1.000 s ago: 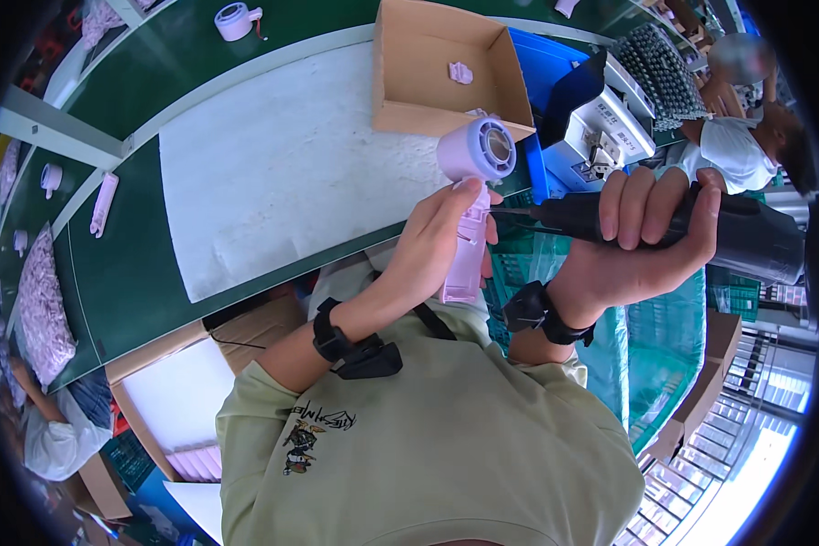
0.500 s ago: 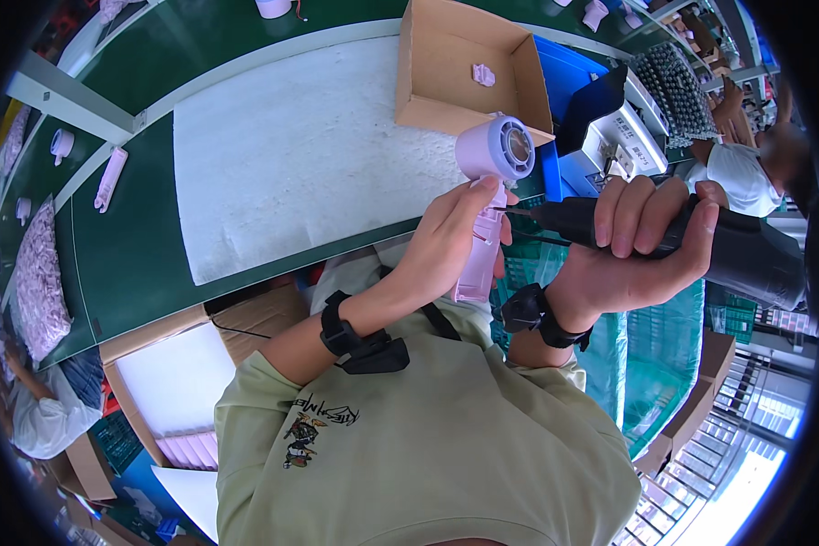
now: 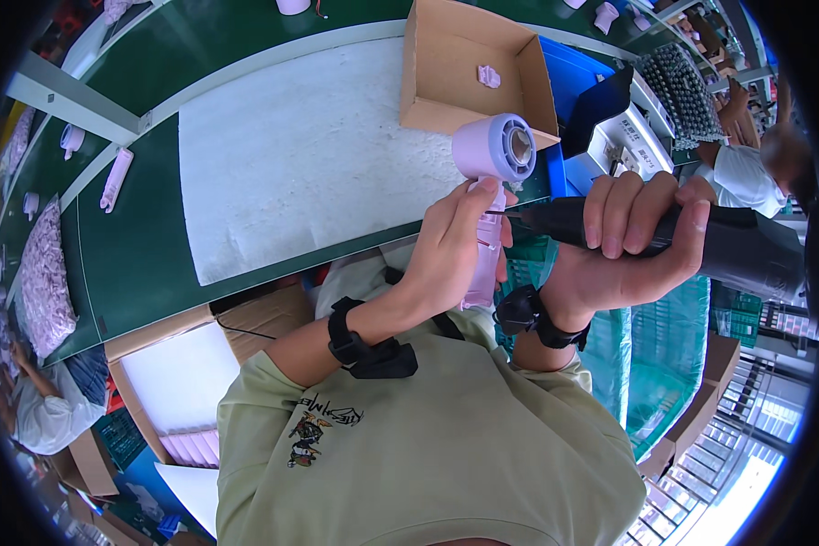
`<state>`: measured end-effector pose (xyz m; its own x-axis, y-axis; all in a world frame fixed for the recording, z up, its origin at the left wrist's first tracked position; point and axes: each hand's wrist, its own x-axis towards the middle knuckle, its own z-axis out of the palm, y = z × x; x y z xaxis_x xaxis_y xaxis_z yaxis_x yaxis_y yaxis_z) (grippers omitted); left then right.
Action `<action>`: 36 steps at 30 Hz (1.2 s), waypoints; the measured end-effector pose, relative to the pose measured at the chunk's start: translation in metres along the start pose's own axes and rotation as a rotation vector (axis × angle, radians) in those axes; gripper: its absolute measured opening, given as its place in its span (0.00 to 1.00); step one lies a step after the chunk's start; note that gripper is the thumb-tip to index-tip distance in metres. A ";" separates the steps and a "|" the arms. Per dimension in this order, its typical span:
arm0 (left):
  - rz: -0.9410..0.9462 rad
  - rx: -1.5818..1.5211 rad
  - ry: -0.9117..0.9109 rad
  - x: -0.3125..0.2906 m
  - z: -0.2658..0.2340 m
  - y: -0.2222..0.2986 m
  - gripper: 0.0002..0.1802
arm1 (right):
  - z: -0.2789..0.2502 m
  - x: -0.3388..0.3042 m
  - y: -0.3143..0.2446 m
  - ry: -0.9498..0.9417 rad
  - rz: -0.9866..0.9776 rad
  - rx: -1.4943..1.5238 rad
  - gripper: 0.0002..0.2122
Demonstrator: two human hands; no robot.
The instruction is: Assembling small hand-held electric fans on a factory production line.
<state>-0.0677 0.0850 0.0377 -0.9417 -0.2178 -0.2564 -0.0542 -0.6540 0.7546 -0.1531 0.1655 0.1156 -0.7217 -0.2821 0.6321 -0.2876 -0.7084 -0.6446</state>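
A lilac handheld fan (image 3: 480, 151) is gripped by its handle in my left hand (image 3: 439, 247), its round head up and its handle hanging down. The handle's inside shows in part, and my fingers hide some of it. My right hand (image 3: 635, 238) is wrapped around a black electric screwdriver (image 3: 751, 250) held almost level. Its thin bit points left and meets the upper handle beside my left thumb; the tip itself, and any screw there, I cannot make out.
Past the fan stands a cardboard box (image 3: 469, 109) with a small pink piece inside. A white mat (image 3: 291, 164) covers part of the green bench. Blue bins (image 3: 569, 65) and a white screw feeder (image 3: 642, 136) stand right of the box. Below is a green-lined crate (image 3: 669, 364).
The screwdriver has shifted slightly left, its bit now farther over the handle. The fan has turned a little in my left hand, so its handle looks narrower.
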 end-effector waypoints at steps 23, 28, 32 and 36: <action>0.441 1.536 0.812 0.187 -0.300 0.235 0.28 | -0.094 0.029 -0.026 0.501 0.096 -0.343 0.10; 0.527 1.877 1.343 0.235 -0.265 0.245 0.32 | -0.112 0.034 -0.026 0.511 0.116 -0.719 0.10; 0.712 2.019 0.830 0.264 -0.217 0.221 0.33 | -0.116 0.040 -0.020 0.510 0.120 -0.831 0.11; 0.332 1.831 0.713 0.282 -0.195 0.208 0.29 | -0.120 0.045 -0.011 0.475 0.122 -0.927 0.12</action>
<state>-0.2799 -0.2537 0.0046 -0.7316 -0.6525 0.1978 -0.5869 0.7503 0.3042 -0.2580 0.2379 0.0992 -0.8935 0.1069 0.4362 -0.4212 0.1380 -0.8964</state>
